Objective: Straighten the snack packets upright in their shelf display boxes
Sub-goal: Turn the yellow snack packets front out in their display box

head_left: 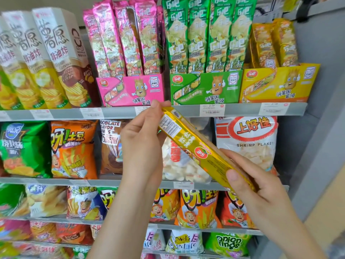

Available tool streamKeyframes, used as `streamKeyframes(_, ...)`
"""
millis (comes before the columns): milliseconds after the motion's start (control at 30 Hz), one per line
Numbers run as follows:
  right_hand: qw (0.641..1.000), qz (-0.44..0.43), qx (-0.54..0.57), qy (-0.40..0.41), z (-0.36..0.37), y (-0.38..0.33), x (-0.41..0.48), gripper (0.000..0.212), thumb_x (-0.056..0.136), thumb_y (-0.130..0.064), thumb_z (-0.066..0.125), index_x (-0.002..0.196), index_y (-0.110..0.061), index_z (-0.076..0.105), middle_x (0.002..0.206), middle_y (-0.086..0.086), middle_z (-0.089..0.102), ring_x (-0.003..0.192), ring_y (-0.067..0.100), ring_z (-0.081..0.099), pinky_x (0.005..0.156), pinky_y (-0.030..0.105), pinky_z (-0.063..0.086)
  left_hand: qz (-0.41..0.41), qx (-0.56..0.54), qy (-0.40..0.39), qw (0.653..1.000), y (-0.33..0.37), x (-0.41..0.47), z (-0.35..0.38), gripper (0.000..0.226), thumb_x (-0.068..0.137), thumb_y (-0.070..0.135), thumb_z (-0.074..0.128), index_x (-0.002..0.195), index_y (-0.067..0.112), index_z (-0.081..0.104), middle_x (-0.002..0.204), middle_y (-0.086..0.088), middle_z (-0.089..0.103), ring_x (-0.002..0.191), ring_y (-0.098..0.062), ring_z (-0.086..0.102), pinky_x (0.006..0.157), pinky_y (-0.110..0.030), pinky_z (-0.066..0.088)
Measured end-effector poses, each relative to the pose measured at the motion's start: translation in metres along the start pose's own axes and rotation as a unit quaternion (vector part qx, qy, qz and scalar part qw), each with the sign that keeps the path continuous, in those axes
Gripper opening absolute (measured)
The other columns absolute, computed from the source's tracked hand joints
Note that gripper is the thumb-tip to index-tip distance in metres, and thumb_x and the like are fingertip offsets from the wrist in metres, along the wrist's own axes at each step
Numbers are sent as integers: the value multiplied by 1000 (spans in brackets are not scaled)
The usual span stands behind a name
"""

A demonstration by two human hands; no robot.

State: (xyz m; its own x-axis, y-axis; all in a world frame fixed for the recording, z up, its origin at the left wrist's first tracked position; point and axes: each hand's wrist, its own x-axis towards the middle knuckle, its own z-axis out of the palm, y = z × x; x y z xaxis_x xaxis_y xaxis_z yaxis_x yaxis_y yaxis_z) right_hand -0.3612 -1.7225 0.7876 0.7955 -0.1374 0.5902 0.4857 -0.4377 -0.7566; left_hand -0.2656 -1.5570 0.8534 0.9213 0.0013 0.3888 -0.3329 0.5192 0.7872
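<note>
Before "SHRIMP FLAKES" bag (250,139), left hand (141,146), right hand (261,189), fingers (232,176) grasping tilted gold packet (194,146) ends

green packets (209,34), tops cut by upper edge; price label (211,110), print too blurred to read

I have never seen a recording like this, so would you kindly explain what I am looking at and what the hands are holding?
There is no machine here: a person works with two bare hands. The single picture comes from a camera worn on the head, looking forward and down at shop shelves. On the upper shelf stand a pink display box, a green display box and a yellow display box, each with tall packets standing in it; bags of snacks sit on the shelves below. The left hand pinches the upper end of a yellow packet and the right hand grips its lower end, so it is tilted in front of the shelves, outside any box.
</note>
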Motion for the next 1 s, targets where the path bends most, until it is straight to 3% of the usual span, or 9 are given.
streamKeyframes(67, 1000, 0, -3, -1, 2, -2, 1, 32, 89, -67, 45, 119, -63, 54, 110, -34, 65, 99, -12, 61, 76, -1, 42, -6, -18, -2, 1000, -2, 1, 2, 22, 83, 35, 66, 92, 18, 78, 82, 4, 68, 80, -10, 61, 79, -26, 53)
streamKeyframes(167, 1000, 2, -3, 20, 4, -3, 1, 26, 91, -64, 43, 114, -65, 55, 104, -32, 67, 89, -8, 65, 70, 1, 43, -8, -35, 5, 999, -7, 2, 4, 54, 70, 33, 76, 121, 19, 66, 84, 1, 57, 86, -14, 57, 84, -31, 49)
streamKeyframes(233, 999, 1, 1, 34, 6, -2, 0, 25, 92, -55, 45, 113, -64, 55, 99, -30, 67, 84, -5, 65, 65, 2, 43, -6, -35, -2, 999, -12, 1, 6, 69, 69, 27, 78, 130, 5, 55, 81, -7, 50, 83, -18, 54, 78, -31, 49)
streamKeyframes(333, 999, 4, 16, 47, 9, 0, -1, 24, 91, -51, 46, 110, -62, 57, 84, -22, 68, 68, 1, 64, 55, 6, 42, -3, -15, -47, 999, -21, -4, 10, 37, 72, 24, 76, 101, 8, 61, 77, 4, 65, 74, -12, 61, 70, -27, 53)
streamKeyframes(467, 997, 13, 22, 71, 13, -1, 2, 22, 89, -57, 47, 108, -58, 59, 85, -13, 68, 62, 10, 63, 52, 20, 50, -48, -10, -79, 996, -30, -16, 15, 27, 69, 29, 77, 89, 15, 65, 75, 4, 68, 69, -11, 62, 62, -22, 52)
streamKeyframes(567, 996, 11, 13, 85, 15, -2, 5, 23, 90, -61, 45, 109, -58, 57, 92, -17, 68, 71, 8, 64, 58, 35, 55, -74, -2, -83, 994, -37, -26, 20, 31, 69, 26, 84, 91, 11, 68, 83, -4, 72, 78, -18, 66, 73, -30, 57)
streamKeyframes(733, 996, 24, 8, 84, 17, 0, 6, 24, 90, -60, 45, 110, -52, 55, 94, -14, 67, 75, 9, 64, 60, 43, 56, -106, 9, -103, 989, -46, -40, 24, 26, 72, 23, 82, 93, 12, 71, 91, -7, 75, 85, -18, 72, 76, -27, 57)
streamKeyframes(1000, 994, 87, 48, -44, 5, 2, 9, 34, 82, -64, 56, 108, -43, 62, 93, -10, 70, 83, 11, 68, 73, 35, 58, -43, 40, -61, 996, -39, -36, 10, 39, 75, 36, 76, 96, 5, 66, 81, -10, 73, 74, -17, 68, 71, -28, 58)
